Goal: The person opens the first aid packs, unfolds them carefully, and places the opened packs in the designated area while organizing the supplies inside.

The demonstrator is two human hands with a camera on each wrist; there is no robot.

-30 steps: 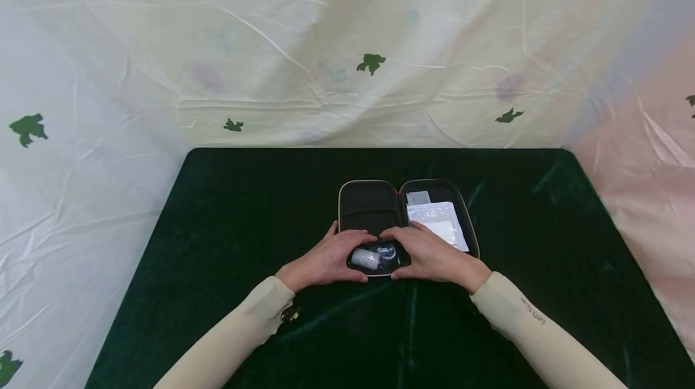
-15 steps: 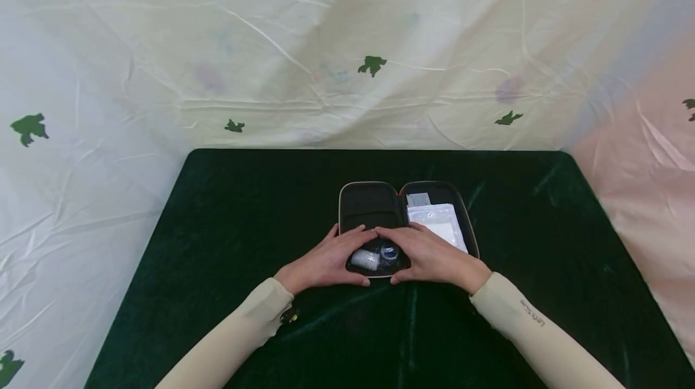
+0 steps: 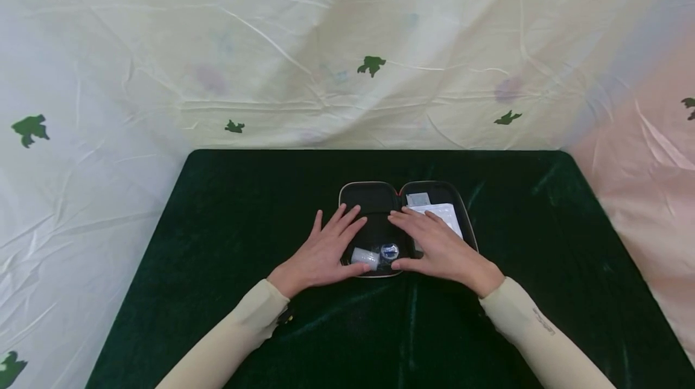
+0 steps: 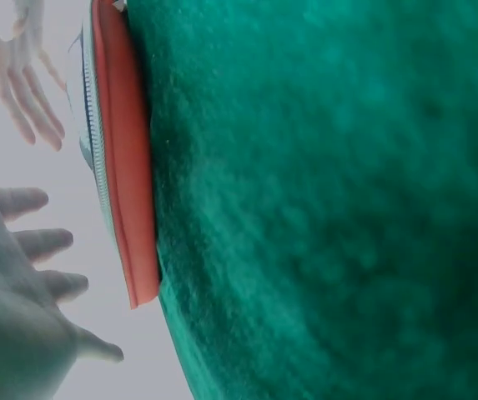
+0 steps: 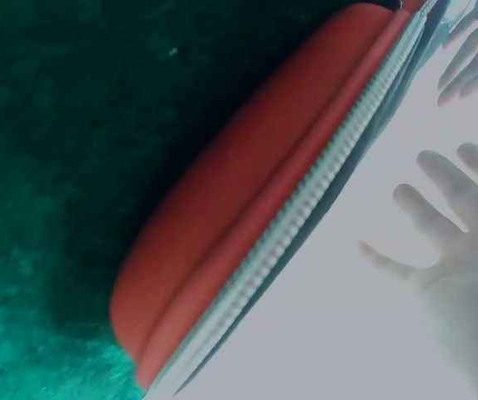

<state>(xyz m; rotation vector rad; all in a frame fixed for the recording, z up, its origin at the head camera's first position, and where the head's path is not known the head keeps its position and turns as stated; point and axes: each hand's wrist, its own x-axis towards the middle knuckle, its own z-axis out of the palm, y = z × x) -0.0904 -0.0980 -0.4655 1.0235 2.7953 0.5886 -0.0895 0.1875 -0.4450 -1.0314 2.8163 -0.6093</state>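
A zip-up case lies spread flat on the table, black inside with a red shell and a pale zip. Its left half holds a white roll and a small round blue-and-white item, both in clear wrap. My left hand is over that half's left edge, fingers straight and spread, thumb overlapping the white roll. Over the right half, my right hand has its fingers extended and its thumb by the round item. Both wrist views show the palms above the case with nothing held.
A white packet and a small pale packet lie in the case's right half, partly behind my right hand. Dark green velvet covers the table. A pale curtain with green bird shapes hangs behind it.
Both hands were close together around the front of the left half. They have since drawn apart and spread their fingers, uncovering the middle of that half. The contents stay in place.
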